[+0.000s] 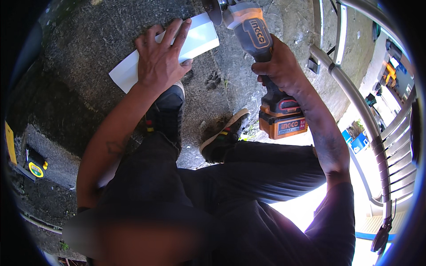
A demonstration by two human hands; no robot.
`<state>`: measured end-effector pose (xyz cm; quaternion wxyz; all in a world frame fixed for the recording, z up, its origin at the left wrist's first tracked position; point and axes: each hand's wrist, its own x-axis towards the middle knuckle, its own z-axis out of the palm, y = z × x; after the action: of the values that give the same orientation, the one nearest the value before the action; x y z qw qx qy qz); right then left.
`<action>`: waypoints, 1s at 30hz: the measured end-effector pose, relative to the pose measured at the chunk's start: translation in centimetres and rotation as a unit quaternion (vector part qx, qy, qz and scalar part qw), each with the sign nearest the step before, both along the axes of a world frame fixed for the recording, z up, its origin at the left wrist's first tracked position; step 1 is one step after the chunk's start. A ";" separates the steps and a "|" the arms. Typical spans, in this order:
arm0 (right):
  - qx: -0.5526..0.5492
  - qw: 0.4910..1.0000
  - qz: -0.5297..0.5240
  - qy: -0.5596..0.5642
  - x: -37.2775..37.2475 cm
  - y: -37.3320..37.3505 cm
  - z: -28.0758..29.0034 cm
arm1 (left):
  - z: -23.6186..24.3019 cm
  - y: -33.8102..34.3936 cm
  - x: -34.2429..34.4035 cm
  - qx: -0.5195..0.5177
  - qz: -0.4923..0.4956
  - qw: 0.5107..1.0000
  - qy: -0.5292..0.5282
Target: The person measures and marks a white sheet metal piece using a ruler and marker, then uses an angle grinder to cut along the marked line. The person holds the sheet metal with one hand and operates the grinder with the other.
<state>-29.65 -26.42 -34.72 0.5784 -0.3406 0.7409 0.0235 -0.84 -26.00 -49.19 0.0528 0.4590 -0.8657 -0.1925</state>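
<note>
My left hand (162,62) lies spread over a folded white sheet-metal strip (199,37), pressing it against the rough concrete. The strip slants from lower left to upper right, beyond my shoe. To its right, my right hand (282,64) is wrapped round the body of a cordless angle grinder (255,33) in grey and orange. A battery pack (283,125) sits at the grinder's near end. Its disc (213,11) is close to the strip's upper right corner, partly cut off by the picture's edge; I cannot tell whether they touch.
A yellow and black tape measure (37,168) lies at the far left, by a yellow-edged tool (10,144). My shoes (168,104) rest on the concrete close to the strip. On the right stands a metal-framed chair (355,91) with slats.
</note>
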 end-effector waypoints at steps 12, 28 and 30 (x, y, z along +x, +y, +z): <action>-0.008 1.000 0.020 0.009 -0.1 0.4 0.0 | -0.1 0.0 0.0 -0.001 0.000 1.000 0.003; -0.005 0.999 0.031 0.026 -0.3 1.3 -0.3 | -0.2 0.0 0.1 -0.010 -0.004 1.000 0.005; 0.002 0.999 0.022 0.024 -0.3 1.4 -0.3 | -0.1 0.0 0.1 -0.008 -0.002 1.000 0.003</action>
<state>-29.94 -25.00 -35.04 0.5604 -0.3545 0.7471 0.0461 -0.78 -25.97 -49.29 0.0590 0.4560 -0.8680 -0.1874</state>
